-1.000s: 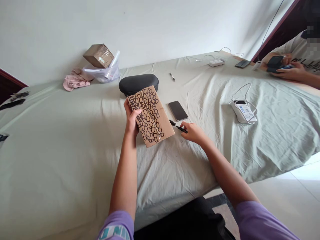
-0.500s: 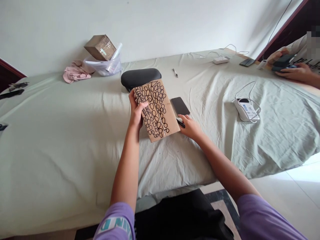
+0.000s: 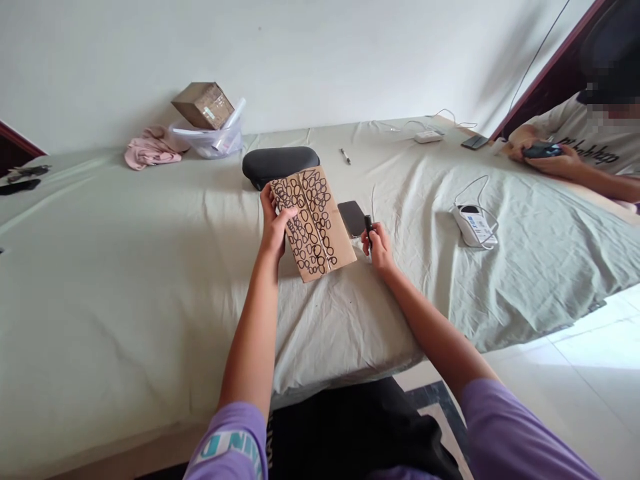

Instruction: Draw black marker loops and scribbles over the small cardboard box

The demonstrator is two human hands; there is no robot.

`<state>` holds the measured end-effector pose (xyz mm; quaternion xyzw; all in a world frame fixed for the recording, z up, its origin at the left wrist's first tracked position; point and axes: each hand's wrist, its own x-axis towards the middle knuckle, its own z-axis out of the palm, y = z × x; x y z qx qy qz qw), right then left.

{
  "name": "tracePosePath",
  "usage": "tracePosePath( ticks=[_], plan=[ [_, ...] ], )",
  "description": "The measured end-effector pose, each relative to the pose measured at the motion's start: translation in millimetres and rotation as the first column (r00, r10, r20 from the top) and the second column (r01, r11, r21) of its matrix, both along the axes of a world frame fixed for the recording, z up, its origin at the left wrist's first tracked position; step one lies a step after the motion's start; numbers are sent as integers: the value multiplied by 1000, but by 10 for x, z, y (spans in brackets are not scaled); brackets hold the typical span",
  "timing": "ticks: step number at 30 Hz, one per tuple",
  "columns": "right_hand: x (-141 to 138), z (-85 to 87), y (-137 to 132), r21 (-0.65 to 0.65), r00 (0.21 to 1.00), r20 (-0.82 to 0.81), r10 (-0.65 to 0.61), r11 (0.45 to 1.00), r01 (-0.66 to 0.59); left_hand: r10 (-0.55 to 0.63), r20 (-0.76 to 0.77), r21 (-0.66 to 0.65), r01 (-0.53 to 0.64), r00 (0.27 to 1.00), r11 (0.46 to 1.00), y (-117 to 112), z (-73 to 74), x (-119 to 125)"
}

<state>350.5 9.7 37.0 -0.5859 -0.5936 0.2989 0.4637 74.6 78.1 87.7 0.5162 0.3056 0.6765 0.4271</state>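
My left hand grips the left side of a cardboard box, thumb across its top face. The box is tilted towards me, and rows of black hand-drawn loops cover most of that face; a strip at its right is plain. A black marker stands roughly upright in my closed right hand, a little to the right of the box and apart from it. Just beyond that hand a dark phone-like slab lies on the cloth. Behind the box sits a black hard case, its front partly hidden.
A pen lies farther back on the green sheet. At right is a white power strip with its cable. A plastic basket bearing another carton stands by pink cloth. Another person's hands hold a dark device.
My right hand has drawn back from the box's right edge, and the marker has turned from slanting to upright. My left hand keeps its hold on the box. The view has shifted slightly.
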Motion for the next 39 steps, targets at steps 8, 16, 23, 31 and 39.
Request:
tracePosePath(
  ticks=[8, 16, 23, 31, 39],
  plan=[
    [-52, 396, -78, 79, 793, -557, 246, 967, -244, 16, -32, 9, -15, 999, 1000, -3, -3, 19],
    [-69, 333, -106, -1, 757, -622, 203, 966, -259, -13, -59, 43, 15, 998, 999, -75, 60, 65],
    [-207, 239, -141, -8, 823, -545, 161, 980, -197, -33, -45, 58, 36, 998, 998, -62, 42, 78],
    [-128, 78, -111, 104, 981, 166, 102, 987, -121, -58, -37, 34, 59, 998, 998, -61, 35, 65],
    [-197, 168, -100, -11, 950, -122, 286, 957, -290, -14, 60, -12, 14, 998, 1000, -70, 16, 49]
  ],
)
